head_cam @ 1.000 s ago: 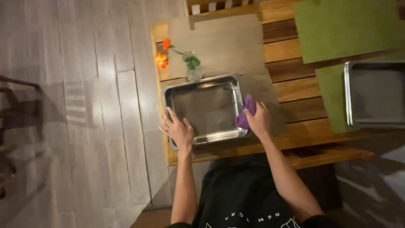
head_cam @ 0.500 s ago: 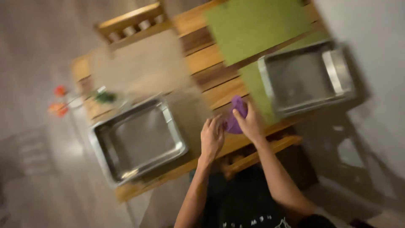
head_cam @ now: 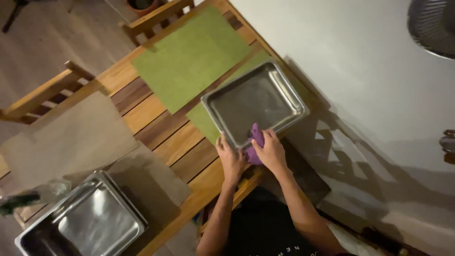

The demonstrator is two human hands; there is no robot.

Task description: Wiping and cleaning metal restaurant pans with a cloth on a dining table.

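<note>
A steel baking tray [head_cam: 256,102] lies on a green placemat at the right end of the wooden table [head_cam: 156,128]. My left hand [head_cam: 231,159] rests on the tray's near rim and the table edge, fingers spread flat. Beside it my right hand [head_cam: 270,150] grips a purple cloth [head_cam: 256,142] pressed against the tray's near edge. The cloth is partly hidden under my fingers.
A second steel tray [head_cam: 90,220] sits on a brown mat [head_cam: 71,140] at the table's left end. A larger green placemat [head_cam: 189,57] lies further back. Wooden chairs [head_cam: 45,95] stand behind the table. A white wall [head_cam: 369,61] runs along the right.
My view and both hands have shifted from the left tray to the right tray. The purple cloth stayed in my right hand, and my left hand let go of the left tray.
</note>
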